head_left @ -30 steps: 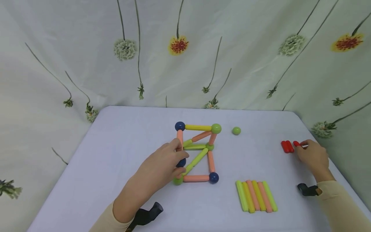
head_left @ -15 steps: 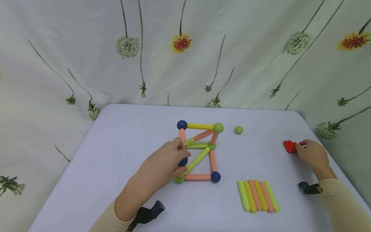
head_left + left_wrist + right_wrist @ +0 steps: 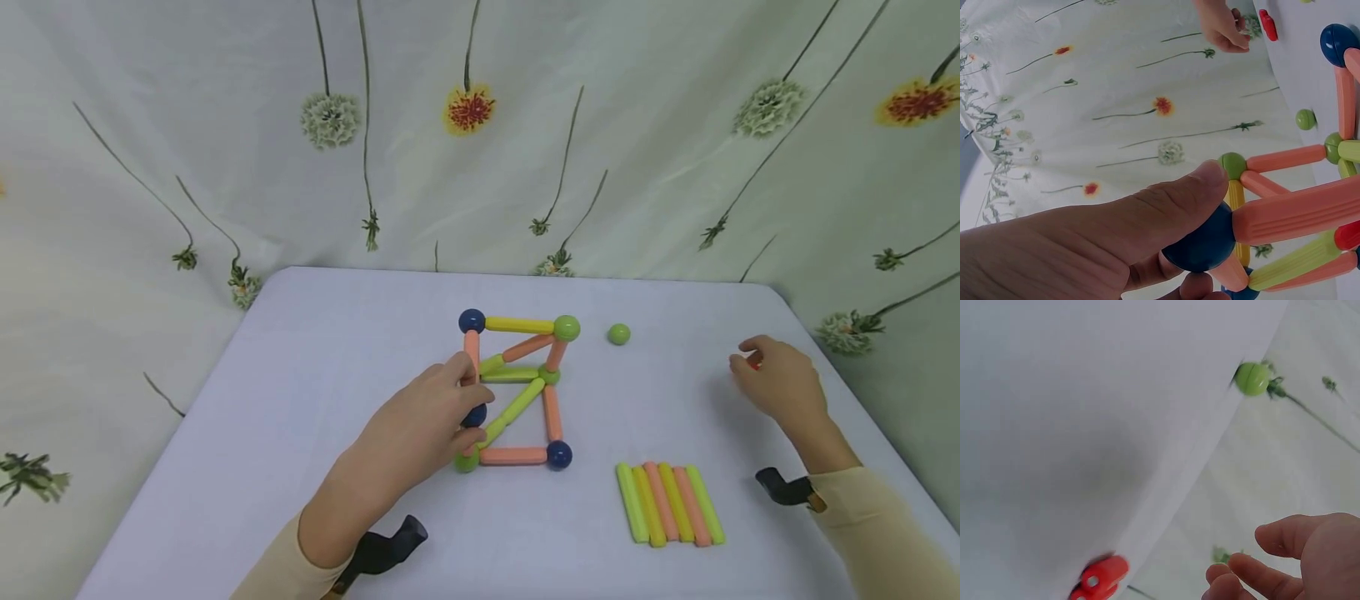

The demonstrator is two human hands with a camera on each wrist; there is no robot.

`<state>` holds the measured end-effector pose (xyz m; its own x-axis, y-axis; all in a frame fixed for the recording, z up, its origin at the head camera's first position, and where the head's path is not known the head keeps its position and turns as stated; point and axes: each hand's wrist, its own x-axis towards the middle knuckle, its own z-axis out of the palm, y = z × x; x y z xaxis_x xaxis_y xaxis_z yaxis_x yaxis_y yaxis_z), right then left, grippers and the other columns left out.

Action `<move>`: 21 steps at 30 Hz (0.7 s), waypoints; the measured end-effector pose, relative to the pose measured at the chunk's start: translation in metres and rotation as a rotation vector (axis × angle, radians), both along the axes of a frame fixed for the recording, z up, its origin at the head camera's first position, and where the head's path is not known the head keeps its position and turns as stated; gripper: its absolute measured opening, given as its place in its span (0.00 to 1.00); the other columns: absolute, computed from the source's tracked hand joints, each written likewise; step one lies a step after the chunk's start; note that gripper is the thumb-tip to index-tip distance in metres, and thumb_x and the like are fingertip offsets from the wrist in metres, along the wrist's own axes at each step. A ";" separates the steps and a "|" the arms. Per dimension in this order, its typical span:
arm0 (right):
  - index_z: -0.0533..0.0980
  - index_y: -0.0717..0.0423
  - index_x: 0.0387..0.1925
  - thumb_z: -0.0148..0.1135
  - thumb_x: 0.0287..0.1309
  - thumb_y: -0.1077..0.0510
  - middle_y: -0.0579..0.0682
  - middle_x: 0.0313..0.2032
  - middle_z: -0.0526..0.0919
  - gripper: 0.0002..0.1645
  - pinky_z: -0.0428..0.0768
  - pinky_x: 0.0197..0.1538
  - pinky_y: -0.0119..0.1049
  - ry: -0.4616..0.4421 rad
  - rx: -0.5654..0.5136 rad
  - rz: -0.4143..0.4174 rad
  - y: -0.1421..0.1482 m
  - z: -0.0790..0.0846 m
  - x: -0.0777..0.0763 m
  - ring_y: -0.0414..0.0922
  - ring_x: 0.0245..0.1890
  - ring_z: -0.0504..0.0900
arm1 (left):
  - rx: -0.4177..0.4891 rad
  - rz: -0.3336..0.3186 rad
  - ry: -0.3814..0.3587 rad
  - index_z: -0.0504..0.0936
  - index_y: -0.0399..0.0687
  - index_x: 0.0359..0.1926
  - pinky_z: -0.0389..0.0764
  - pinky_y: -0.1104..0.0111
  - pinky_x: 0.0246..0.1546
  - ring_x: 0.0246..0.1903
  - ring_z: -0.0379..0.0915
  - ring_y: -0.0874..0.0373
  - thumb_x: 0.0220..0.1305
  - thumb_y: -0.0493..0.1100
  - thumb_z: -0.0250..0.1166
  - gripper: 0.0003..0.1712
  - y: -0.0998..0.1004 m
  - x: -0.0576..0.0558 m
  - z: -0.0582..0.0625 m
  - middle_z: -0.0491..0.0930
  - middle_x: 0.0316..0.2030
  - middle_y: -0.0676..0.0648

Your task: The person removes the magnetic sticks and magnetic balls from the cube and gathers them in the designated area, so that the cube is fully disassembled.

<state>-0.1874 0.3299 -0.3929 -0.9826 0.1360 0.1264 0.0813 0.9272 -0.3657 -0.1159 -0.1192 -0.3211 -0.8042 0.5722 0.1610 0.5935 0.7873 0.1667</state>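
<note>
A frame of magnetic rods and balls stands on the table, with pink, yellow and light green rods. My left hand (image 3: 408,442) grips a dark blue ball (image 3: 1205,245) on its near left side; in the left wrist view the thumb lies over the ball and fingers curl below it. A pink rod (image 3: 1297,212) runs from this ball. My right hand (image 3: 783,383) hovers over the table's right side, thumb and fingers apart and nothing between them in the right wrist view. Short red rods (image 3: 1100,578) lie on the table below it, mostly hidden by the hand in the head view.
A loose green ball (image 3: 618,334) lies right of the frame. Several pink, yellow and light green rods (image 3: 670,504) lie side by side at the front right. Behind the white table (image 3: 300,333) hangs a flower-print cloth (image 3: 420,167).
My right hand brought a red rod against the other red rods, let go of it, and has risen leftward over them. The left hand keeps its grip on the ball.
</note>
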 end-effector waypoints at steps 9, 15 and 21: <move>0.78 0.63 0.47 0.63 0.60 0.57 0.59 0.38 0.81 0.16 0.78 0.25 0.40 0.135 0.019 0.215 -0.086 0.019 0.012 0.50 0.28 0.76 | 0.025 -0.006 0.006 0.85 0.52 0.43 0.72 0.74 0.31 0.33 0.65 0.61 0.49 0.47 0.78 0.19 -0.001 0.000 0.000 0.69 0.40 0.52; 0.79 0.56 0.44 0.65 0.60 0.57 0.51 0.36 0.82 0.12 0.77 0.28 0.36 0.154 -0.019 0.359 -0.139 0.026 0.016 0.46 0.27 0.74 | 0.038 -0.014 0.003 0.85 0.52 0.42 0.72 0.74 0.31 0.32 0.65 0.61 0.49 0.46 0.78 0.18 -0.002 -0.001 -0.002 0.69 0.39 0.52; 0.81 0.52 0.44 0.66 0.59 0.57 0.42 0.34 0.81 0.11 0.76 0.27 0.33 0.026 -0.075 0.511 -0.173 0.019 0.025 0.40 0.25 0.73 | 0.041 -0.023 0.005 0.85 0.52 0.42 0.72 0.74 0.31 0.32 0.65 0.61 0.50 0.46 0.78 0.17 -0.002 -0.001 -0.002 0.69 0.39 0.52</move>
<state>-0.1621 0.1569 -0.3736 -0.9227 -0.3510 0.1596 -0.3851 0.8174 -0.4284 -0.1169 -0.1210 -0.3234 -0.7902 0.5832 0.1883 0.6121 0.7662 0.1957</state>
